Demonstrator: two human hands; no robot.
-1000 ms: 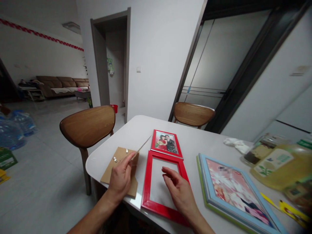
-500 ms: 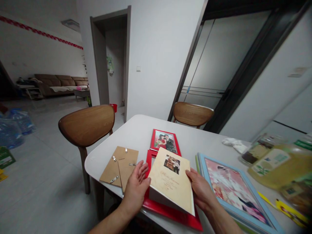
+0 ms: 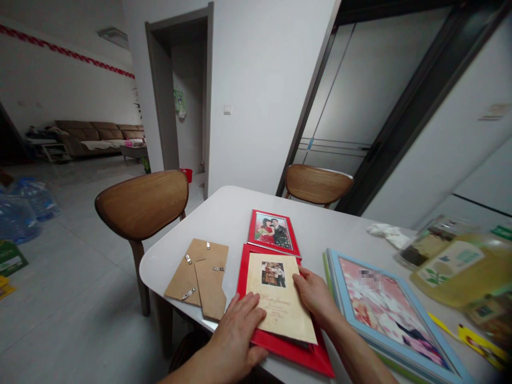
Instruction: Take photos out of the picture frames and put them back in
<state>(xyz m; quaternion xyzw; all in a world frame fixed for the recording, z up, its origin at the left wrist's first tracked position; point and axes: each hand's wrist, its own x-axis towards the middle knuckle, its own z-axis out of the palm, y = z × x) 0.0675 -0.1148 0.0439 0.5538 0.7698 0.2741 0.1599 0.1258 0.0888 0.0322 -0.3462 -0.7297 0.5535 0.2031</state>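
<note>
A cream printed card point(image 3: 280, 312) with a small photo lies over a red frame point(image 3: 294, 356), its lower right corner a little off the frame. My left hand point(image 3: 240, 328) rests with spread fingers on the card's lower left edge and the frame. At the card's right edge, my right hand point(image 3: 318, 298) pinches it between thumb and fingers. Behind them is a smaller red frame point(image 3: 273, 232) with a couple's photo. A brown backing board point(image 3: 196, 269) with metal clips and a stand flap lies to the left.
Blue-framed picture point(image 3: 394, 314) on a green-edged one at the right. Beyond it are a yellow cutter point(image 3: 480, 344), a large oil bottle point(image 3: 452, 269), a jar and a white cloth point(image 3: 388, 234). Wooden chairs point(image 3: 144, 205) stand at the left and far table edges.
The card has come down from a tilted, raised position onto the red frame. My left hand has moved down onto it, and my right hand has shifted slightly left and up with the card.
</note>
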